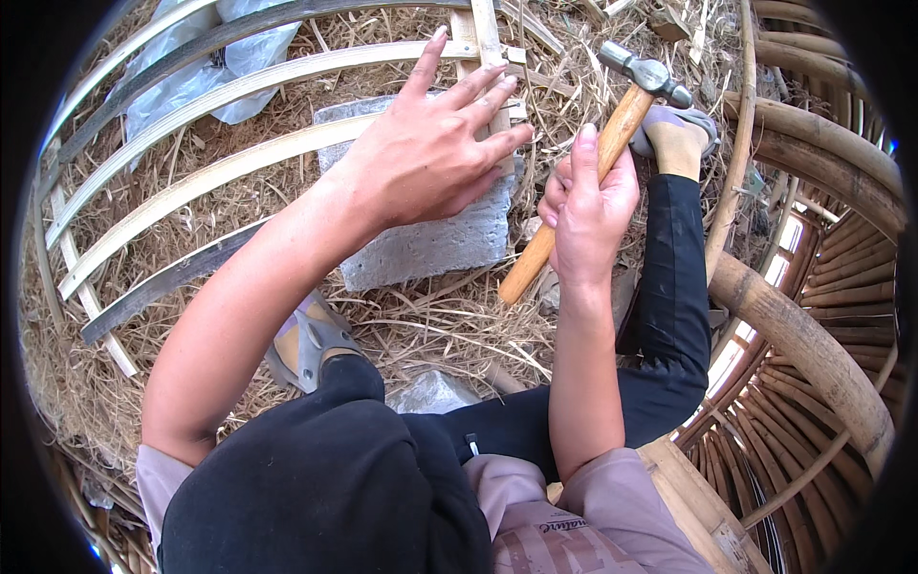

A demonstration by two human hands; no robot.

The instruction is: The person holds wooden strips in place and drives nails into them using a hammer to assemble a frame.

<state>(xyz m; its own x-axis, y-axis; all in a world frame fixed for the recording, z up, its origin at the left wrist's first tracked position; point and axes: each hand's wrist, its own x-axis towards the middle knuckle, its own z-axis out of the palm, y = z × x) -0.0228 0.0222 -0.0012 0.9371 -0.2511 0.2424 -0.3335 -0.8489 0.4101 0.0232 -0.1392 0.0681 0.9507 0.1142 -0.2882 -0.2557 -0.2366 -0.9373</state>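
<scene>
My right hand (590, 206) is wrapped round the wooden handle of a hammer (626, 124), its thumb lying along the handle and the metal head raised to the upper right. My left hand (426, 153) lies with fingers apart over the ends of pale wooden slats (239, 172), where they meet a crosspiece (487, 33). Beneath that hand, a rough grey block (430, 244) rests on the ground under the slat ends. A small dark nail-like tip shows near the fingertips; whether the fingers touch it I cannot tell.
Clear plastic sheeting (244, 91) lies under the slats at the upper left. Dry straw (421, 330) covers the ground. My shod feet flank the block. A curved bamboo structure (813, 354) stands close on the right, and a pale stone (432, 393) lies near my legs.
</scene>
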